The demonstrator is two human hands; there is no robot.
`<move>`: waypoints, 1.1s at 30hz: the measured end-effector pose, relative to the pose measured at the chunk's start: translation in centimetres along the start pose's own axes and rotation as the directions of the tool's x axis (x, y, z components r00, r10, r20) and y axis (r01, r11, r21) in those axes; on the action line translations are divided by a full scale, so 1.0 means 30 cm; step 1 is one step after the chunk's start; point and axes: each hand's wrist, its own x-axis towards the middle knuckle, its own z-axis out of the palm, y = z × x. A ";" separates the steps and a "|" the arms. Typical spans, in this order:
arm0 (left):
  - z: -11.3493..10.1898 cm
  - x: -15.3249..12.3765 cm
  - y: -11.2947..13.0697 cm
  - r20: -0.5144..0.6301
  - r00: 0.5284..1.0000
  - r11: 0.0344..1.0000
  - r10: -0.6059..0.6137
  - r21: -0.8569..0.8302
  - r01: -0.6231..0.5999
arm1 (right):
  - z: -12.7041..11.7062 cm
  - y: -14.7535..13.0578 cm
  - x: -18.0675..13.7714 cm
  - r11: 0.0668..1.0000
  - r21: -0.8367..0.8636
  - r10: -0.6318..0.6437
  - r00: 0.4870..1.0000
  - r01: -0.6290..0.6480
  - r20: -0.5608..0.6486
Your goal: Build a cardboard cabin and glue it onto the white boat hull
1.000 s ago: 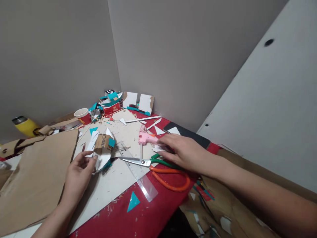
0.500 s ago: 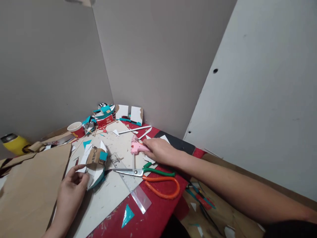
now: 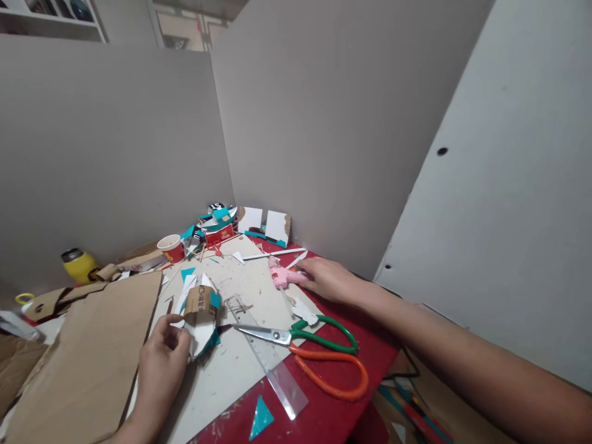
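Note:
My left hand (image 3: 164,354) pinches the near edge of a small boat-shaped cardboard model (image 3: 200,320), white inside with teal sides and a brown arched piece across it. The model rests on a pale board. At the table's right side, my right hand (image 3: 326,277) is closed around the handle of a pink hot glue gun (image 3: 280,275). A glue stick seems to hang below it. Between the hands lie scissors (image 3: 282,336) with one green and one orange handle, partly open. Their tips point at the model. A clear ruler (image 3: 277,376) lies under the blades.
Brown cardboard sheets (image 3: 92,351) cover the left side. Behind stand a paper cup (image 3: 171,248), a yellow bottle (image 3: 79,266) and another teal-and-white model (image 3: 219,217). A teal scrap (image 3: 261,419) lies on the red tabletop (image 3: 231,425). Grey partitions (image 3: 324,123) close off the back.
The camera view has swung up and left, so everything sits farther right. Both hands keep their holds. The glue gun looks slightly more tilted.

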 end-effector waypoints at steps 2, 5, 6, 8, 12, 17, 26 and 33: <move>0.003 -0.001 -0.003 0.018 1.000 0.999 -0.011 -0.049 0.012 | -0.025 -0.028 -0.022 1.000 0.010 -0.022 0.999 0.022 -0.031; 0.008 0.000 -0.010 0.022 0.999 0.984 -0.041 -0.170 0.044 | -0.076 -0.093 -0.060 0.991 0.068 -0.107 0.988 0.115 -0.109; 0.009 0.000 -0.012 0.020 0.998 0.976 -0.051 -0.212 0.055 | -0.092 -0.120 -0.072 0.983 0.094 -0.142 0.981 0.155 -0.133; 0.008 -0.003 -0.011 0.011 0.997 0.955 -0.074 -0.287 0.074 | -0.118 -0.180 -0.093 0.960 0.135 -0.219 0.959 0.244 -0.177; -0.009 -0.013 0.009 -0.074 0.992 0.925 -0.107 -0.373 0.072 | -0.128 -0.319 -0.130 0.872 0.251 -0.356 0.896 0.421 -0.266; -0.032 -0.027 0.040 -0.169 0.980 0.919 -0.107 -0.394 0.033 | -0.099 -0.464 -0.149 0.722 0.280 -0.612 0.773 0.633 -0.167; -0.035 -0.027 0.038 -0.143 0.981 0.891 -0.128 -0.451 0.051 | -0.016 -0.521 -0.077 0.646 0.268 -0.746 0.665 0.715 0.026; -0.026 -0.016 0.055 -0.115 0.974 0.836 -0.193 -0.539 0.101 | 0.030 -0.467 -0.057 0.652 0.468 -0.666 0.746 0.597 -0.024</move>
